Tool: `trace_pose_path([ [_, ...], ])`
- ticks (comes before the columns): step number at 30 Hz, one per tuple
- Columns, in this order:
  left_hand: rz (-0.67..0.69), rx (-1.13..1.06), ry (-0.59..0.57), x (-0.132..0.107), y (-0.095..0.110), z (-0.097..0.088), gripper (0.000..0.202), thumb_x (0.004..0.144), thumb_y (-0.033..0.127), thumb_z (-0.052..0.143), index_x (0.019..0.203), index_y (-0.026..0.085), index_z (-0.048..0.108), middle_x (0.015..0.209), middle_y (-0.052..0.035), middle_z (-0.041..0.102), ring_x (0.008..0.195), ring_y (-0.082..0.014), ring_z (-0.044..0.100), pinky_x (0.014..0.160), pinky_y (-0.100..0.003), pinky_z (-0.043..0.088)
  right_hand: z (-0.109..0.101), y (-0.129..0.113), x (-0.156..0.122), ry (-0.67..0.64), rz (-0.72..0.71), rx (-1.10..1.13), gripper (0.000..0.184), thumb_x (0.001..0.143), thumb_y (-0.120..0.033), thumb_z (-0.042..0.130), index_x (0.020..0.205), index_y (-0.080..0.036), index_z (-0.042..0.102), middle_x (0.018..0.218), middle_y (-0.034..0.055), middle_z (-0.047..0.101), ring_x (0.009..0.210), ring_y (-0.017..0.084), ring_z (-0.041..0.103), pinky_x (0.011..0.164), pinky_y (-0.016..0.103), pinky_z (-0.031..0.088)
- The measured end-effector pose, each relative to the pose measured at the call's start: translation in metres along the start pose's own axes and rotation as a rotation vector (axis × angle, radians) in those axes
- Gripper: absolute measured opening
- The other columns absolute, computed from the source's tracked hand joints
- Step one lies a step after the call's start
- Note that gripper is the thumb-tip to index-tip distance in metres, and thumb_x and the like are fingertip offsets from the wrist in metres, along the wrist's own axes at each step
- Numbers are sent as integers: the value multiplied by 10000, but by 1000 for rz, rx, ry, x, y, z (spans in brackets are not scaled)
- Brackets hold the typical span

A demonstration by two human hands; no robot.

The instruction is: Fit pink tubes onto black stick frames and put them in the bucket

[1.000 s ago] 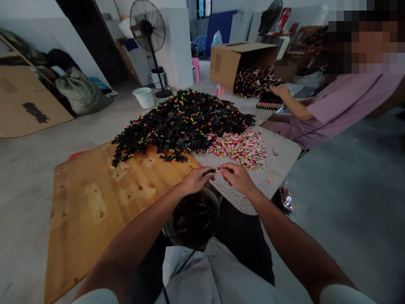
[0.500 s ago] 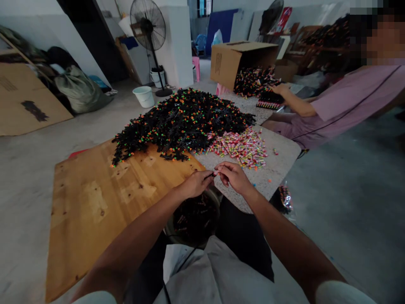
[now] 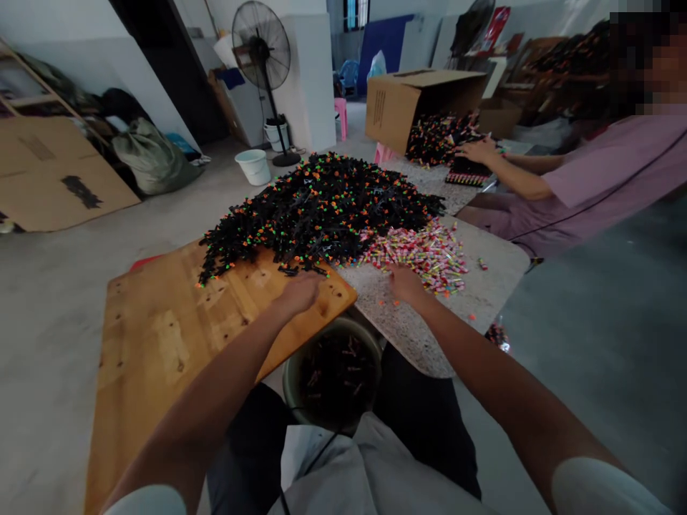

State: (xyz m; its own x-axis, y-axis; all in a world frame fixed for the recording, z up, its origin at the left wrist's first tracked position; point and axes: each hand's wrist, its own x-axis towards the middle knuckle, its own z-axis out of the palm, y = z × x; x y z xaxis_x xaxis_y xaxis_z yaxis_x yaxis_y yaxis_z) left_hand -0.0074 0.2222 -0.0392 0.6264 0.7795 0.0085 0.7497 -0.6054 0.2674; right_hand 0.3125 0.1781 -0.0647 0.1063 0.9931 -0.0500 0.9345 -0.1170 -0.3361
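My left hand rests on the wooden board at the near edge of a big heap of black pieces with orange and green tips; its fingers are bent down at the heap's edge. My right hand reaches to the near edge of a pile of small colourful wrapped pieces on the stone table. The fingers of both hands are hidden from here. A round bucket with dark pieces in it sits between my knees, below the table edge.
Another person in a pink shirt sits at the right, a hand on dark pieces spilling from a tipped cardboard box. A standing fan, a white pail, a green sack and cardboard sheets stand on the floor behind.
My hands were pinched together over the bucket on a small piece. They have parted: the left went forward to the black heap, the right to the colourful pile.
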Motion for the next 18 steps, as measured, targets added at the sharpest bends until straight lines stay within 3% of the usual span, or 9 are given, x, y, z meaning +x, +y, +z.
trace_pose_path([
  [4,-126,151,33,30,-31,10,463,970,193,494,1402,203,661,1468,-169,585,1321,-340,509,1106,-461,398,6,-3,24,17,20,-82,432,1007,-181,477,1409,-152,632,1416,221,613,1170,299,661,980,375,504],
  [7,-129,206,32,36,-40,18,455,950,197,525,1380,249,665,1513,-145,547,1345,-362,470,1083,-494,402,11,-3,27,9,30,-138,432,1038,-296,479,1428,-171,615,1406,220,601,1143,313,670,965,398,518],
  [10,-88,203,7,36,-39,18,408,903,235,602,1300,210,691,1471,-166,564,1344,-378,455,1091,-513,382,13,0,23,-16,38,-189,444,1037,-324,487,1440,-182,608,1438,218,572,1108,302,685,943,393,531],
  [18,90,156,-37,26,-27,7,280,786,327,733,1023,179,710,1210,-164,682,1245,-376,538,1116,-491,345,5,7,6,-39,84,-280,482,993,-137,438,1452,-68,567,1363,261,622,1149,310,673,927,375,542],
])
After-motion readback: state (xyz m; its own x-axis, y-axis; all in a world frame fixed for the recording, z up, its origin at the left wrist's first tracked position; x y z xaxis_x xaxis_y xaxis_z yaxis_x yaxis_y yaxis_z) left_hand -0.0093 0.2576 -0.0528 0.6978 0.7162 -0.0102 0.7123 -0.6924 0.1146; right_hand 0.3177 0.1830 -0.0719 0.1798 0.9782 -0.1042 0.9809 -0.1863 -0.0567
